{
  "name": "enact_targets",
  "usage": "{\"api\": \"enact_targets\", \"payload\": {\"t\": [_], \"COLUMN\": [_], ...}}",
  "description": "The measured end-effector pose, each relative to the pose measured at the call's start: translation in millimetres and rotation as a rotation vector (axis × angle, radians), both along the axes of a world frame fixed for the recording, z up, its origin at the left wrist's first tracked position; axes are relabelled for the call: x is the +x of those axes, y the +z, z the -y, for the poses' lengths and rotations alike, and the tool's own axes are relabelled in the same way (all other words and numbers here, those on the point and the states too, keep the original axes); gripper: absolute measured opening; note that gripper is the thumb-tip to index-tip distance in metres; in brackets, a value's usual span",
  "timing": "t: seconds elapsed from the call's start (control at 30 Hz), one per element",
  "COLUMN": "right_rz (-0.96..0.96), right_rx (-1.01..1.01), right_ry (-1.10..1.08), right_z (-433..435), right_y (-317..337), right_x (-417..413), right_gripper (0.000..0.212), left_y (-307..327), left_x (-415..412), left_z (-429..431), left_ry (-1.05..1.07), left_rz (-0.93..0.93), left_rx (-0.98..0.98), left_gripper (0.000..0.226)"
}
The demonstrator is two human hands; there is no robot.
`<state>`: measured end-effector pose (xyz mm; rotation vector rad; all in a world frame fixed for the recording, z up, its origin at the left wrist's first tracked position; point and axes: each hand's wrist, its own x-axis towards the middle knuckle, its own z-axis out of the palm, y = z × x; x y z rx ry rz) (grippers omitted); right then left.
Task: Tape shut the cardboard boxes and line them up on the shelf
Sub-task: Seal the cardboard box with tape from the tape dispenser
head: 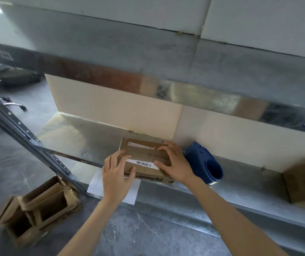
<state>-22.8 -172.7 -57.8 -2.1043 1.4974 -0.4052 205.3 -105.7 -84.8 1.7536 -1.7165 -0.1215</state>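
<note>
Box (144, 159): small cardboard carton lying flat on the metal shelf (70, 133), near its front edge, just beside a blue tape dispenser (205, 163).
Left hand (117, 174): open, fingers spread flat over the box's near left corner.
Right hand (175, 163): open, palm pressing the top right side.
Handling: likely light and stiff; cardboard may slide on bare metal.
Hold: take it by opposite side walls, not the flaps.
Others: open boxes (37, 209) wait on the floor.
</note>
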Motion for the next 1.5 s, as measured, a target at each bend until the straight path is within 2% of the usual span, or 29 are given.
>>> {"api": "enact_targets", "payload": {"t": [0.2,0.33,0.5,0.6,0.73,0.9,1.03,1.2,1.4,1.5], "right_rz": [-0.047,-0.004,0.038,0.031,0.036,0.139,-0.030,-0.029,-0.330,-0.437], "right_rx": [-0.003,0.034,0.028,0.013,0.013,0.019,-0.065,-0.329,-0.223,-0.092], "right_ry": [-0.014,-0.038,-0.075,-0.111,-0.172,-0.170,-0.051,-0.173,-0.337,-0.347], "right_z": [-10.3,-26.2,-42.5,-44.3,-48.9,-55.2,-54.9,-52.7,-44.7,-46.9], "right_y": [10.9,11.8,5.0,1.7,-4.4,-2.3,6.4,23.0,29.9,23.3], "right_x": [-18.7,-31.3,-36.7,-37.7,-35.2,-29.4,-28.8,-42.6,-79.2,-89.6], "right_gripper": [0.038,0.039,0.045,0.050,0.055,0.051,0.045,0.025,0.040,0.050], "left_y": [-0.2,3.1,8.5,9.8,9.3,6.1,4.0,6.1,5.8,6.1], "left_x": [0.9,-3.2,-19.4,-31.4,-45.2,-52.7,-54.7,-53.8,-49.9,-49.5], "left_z": [10.9,15.6,20.3,16.8,5.9,-6.1,-14.2,-14.5,-15.9,-14.8], "left_ry": [0.075,0.114,0.018,-0.017,-0.078,-0.074,-0.044,-0.052,-0.068,-0.065], "left_rz": [0.001,-0.044,-0.333,-0.427,-0.458,-0.450,-0.360,-0.245,-0.204,-0.209], "left_rx": [0.039,0.080,0.176,0.163,0.158,0.147,0.147,0.201,0.224,0.244], "left_gripper": [0.036,0.033,0.030,0.034,0.045,0.050,0.050,0.054,0.055,0.054]}}
